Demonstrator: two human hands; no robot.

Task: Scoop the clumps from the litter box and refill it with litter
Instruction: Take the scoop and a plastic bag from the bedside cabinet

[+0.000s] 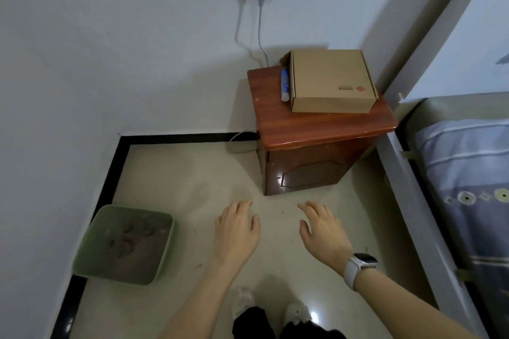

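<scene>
Green litter box (124,245) sits lower left against the wall, clumps visible. Left hand (237,231) and right hand (322,231) hover mid-frame, relaxed, holding nothing. No scoop visible; fetch one first.

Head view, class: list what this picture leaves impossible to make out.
- Cardboard box: closed, contents hidden.
- Blue tube: partly behind the box; label too small.
- Litter box: blurred, so clumps are uncertain.
- Cabinet: hides where the cables end.
- No scoop or litter bag in frame.
</scene>
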